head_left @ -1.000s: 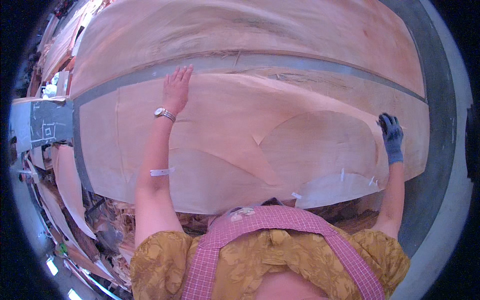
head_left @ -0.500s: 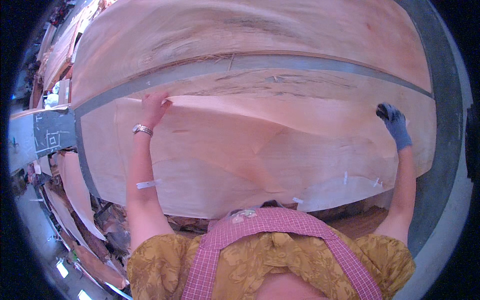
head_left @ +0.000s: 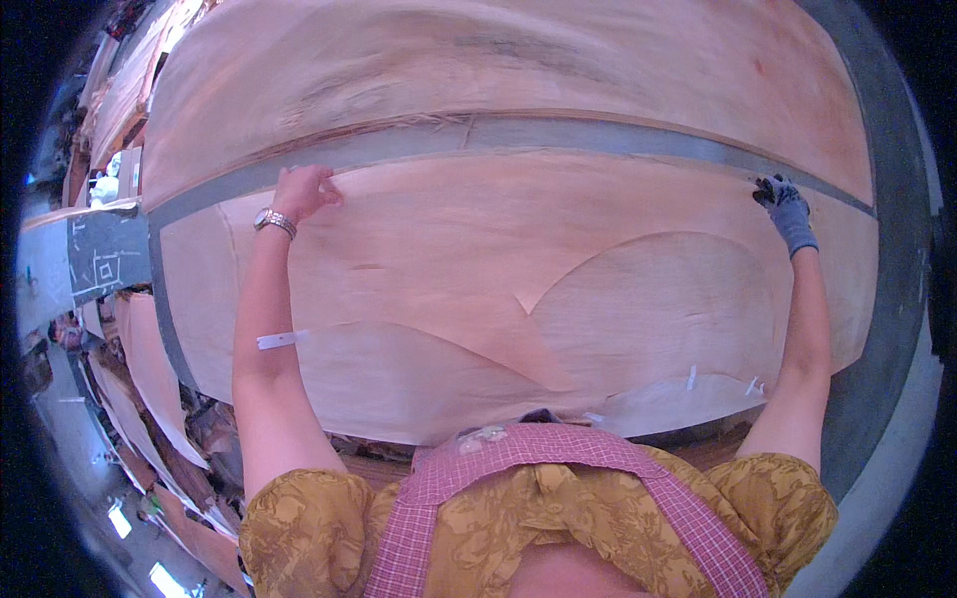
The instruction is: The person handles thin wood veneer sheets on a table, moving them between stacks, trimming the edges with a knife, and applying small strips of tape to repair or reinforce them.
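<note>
Both my arms stretch straight out ahead of me, spread wide apart. My left hand (head_left: 304, 189) is bare, fingers curled and pinched shut at the far edge of the veneer sheet (head_left: 518, 299), near its left corner; a metal wristwatch (head_left: 274, 221) sits on that wrist and a white strip of tape (head_left: 279, 340) clings to the forearm. My right hand (head_left: 785, 204) wears a blue-grey glove and is closed in a grip on the same far edge, near its right corner, elbow nearly locked.
</note>
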The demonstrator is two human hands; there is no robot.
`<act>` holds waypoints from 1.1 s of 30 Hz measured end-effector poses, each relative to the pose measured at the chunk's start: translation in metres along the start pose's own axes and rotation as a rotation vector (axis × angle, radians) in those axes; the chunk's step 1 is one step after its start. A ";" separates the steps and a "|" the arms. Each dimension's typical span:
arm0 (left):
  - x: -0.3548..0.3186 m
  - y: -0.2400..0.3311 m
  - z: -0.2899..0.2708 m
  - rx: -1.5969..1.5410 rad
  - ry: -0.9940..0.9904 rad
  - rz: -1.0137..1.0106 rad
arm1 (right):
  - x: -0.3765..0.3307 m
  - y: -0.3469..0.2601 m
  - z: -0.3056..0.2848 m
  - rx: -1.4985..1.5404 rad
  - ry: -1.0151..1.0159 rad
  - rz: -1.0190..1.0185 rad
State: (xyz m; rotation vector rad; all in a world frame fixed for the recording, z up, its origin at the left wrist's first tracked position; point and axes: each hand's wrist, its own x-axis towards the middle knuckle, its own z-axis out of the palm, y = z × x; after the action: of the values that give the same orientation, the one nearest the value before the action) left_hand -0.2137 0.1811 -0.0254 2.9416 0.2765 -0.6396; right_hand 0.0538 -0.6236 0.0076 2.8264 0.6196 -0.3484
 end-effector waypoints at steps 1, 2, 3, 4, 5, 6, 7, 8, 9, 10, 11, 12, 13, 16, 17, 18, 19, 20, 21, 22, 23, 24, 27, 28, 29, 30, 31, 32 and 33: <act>0.002 0.002 -0.003 0.040 -0.048 -0.015 | 0.000 -0.001 0.000 0.011 0.010 0.026; 0.004 0.004 -0.007 0.080 -0.097 -0.030 | -0.001 -0.002 0.001 0.002 0.037 0.008; 0.005 0.007 -0.011 0.121 -0.142 -0.048 | 0.002 -0.008 0.000 -0.006 0.068 -0.012; 0.006 0.006 -0.011 0.103 -0.136 -0.060 | 0.003 -0.014 -0.004 -0.013 0.098 -0.032; 0.005 0.004 -0.011 0.085 -0.130 -0.073 | 0.008 -0.014 -0.003 -0.021 0.067 -0.028; 0.008 0.008 -0.013 0.066 -0.122 -0.077 | 0.013 -0.009 0.000 -0.031 0.037 -0.015; 0.013 0.012 -0.014 0.073 -0.132 -0.073 | 0.015 -0.003 0.002 -0.042 0.006 -0.003; 0.017 0.017 -0.015 0.079 -0.142 -0.069 | 0.012 0.004 0.004 -0.043 0.011 0.007; 0.013 0.015 -0.017 0.085 -0.155 -0.087 | 0.017 0.003 0.006 -0.038 0.018 -0.003; 0.012 0.012 -0.010 0.069 -0.140 -0.081 | 0.022 0.001 0.008 -0.034 0.025 -0.014; 0.015 0.008 -0.001 0.052 -0.124 -0.076 | 0.021 0.000 0.009 -0.050 0.085 -0.038; 0.009 -0.005 0.003 0.037 -0.106 -0.094 | 0.021 -0.005 0.011 -0.058 0.154 -0.082; 0.008 -0.003 -0.001 0.058 -0.133 -0.105 | 0.020 -0.007 0.016 -0.061 0.225 -0.122; 0.018 0.010 -0.003 0.077 -0.143 -0.138 | 0.010 0.013 0.027 -0.028 0.166 -0.102; 0.015 0.001 -0.003 0.080 -0.151 -0.148 | 0.013 0.003 0.032 -0.026 0.204 -0.082; 0.017 -0.001 0.000 0.072 -0.160 -0.131 | 0.015 0.000 0.033 -0.014 0.165 -0.067; 0.019 -0.002 0.005 0.072 -0.131 -0.120 | 0.014 0.002 0.031 -0.010 0.123 -0.042; 0.020 -0.005 0.010 0.073 -0.101 -0.108 | 0.014 0.004 0.030 -0.005 0.082 -0.016; 0.018 -0.007 0.015 0.074 -0.074 -0.101 | 0.014 -0.003 0.028 0.031 0.134 -0.009; 0.013 -0.004 0.010 0.079 -0.093 -0.131 | 0.013 -0.012 0.028 0.073 0.187 -0.002; 0.008 -0.003 0.005 0.084 -0.112 -0.163 | 0.011 -0.021 0.026 0.115 0.239 0.005; 0.004 0.001 0.001 0.079 -0.131 -0.182 | 0.005 -0.021 0.024 0.100 0.310 0.027; -0.015 0.014 -0.002 0.126 0.273 -0.211 | -0.010 -0.021 0.022 0.010 0.560 0.084; -0.026 0.018 0.003 0.119 0.377 -0.231 | -0.015 -0.028 0.016 0.095 0.550 0.115; -0.037 0.022 0.009 0.113 0.480 -0.254 | -0.018 -0.036 0.010 0.180 0.538 0.145; -0.046 0.023 0.013 0.102 0.591 -0.273 | -0.022 -0.041 0.000 0.259 0.530 0.177; -0.044 0.021 0.018 0.036 0.593 -0.307 | -0.021 -0.039 0.004 0.294 0.585 0.190; -0.042 0.018 0.027 -0.031 0.593 -0.340 | -0.017 -0.045 0.016 0.341 0.563 0.162; -0.041 0.013 0.037 -0.086 0.590 -0.387 | -0.001 -0.075 0.024 0.402 0.536 0.121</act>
State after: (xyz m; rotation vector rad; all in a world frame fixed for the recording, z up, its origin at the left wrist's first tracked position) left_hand -0.2623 0.1562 -0.0409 2.9347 0.9115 0.2312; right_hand 0.0158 -0.5645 -0.0272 3.3473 0.5103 0.3656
